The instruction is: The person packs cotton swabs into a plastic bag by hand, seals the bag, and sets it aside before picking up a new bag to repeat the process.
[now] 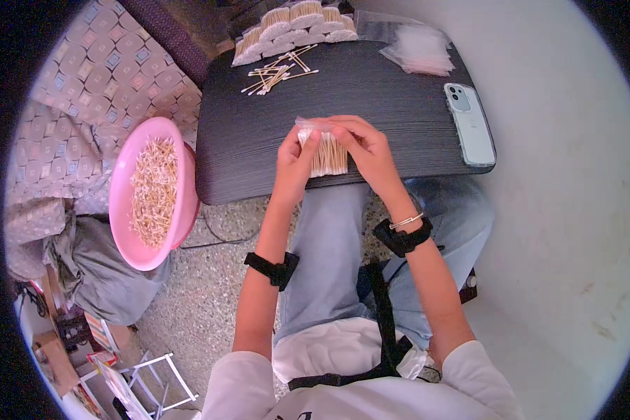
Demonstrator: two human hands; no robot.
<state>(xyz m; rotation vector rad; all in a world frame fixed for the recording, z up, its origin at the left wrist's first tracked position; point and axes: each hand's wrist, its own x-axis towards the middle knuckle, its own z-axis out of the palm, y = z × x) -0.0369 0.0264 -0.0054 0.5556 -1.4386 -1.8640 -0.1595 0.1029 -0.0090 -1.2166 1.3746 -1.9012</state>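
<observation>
Near the front edge of the dark wood-grain tabletop [371, 105], both hands, left hand [295, 159] and right hand [367, 150], are closed around a clear plastic packet of wooden cotton swabs [327, 155]; keeping the sticks level and bunched seems best

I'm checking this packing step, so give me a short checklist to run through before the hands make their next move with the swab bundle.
1. Both hands on the bundle: ok, left hand and right hand grip the swab bundle.
2. Bundle inside the clear bag: cannot tell how far.
3. Bundle over the table: ok.
4. Loose swabs kept apart from the hands: ok.
5. Phone away from the work: ok.
</observation>
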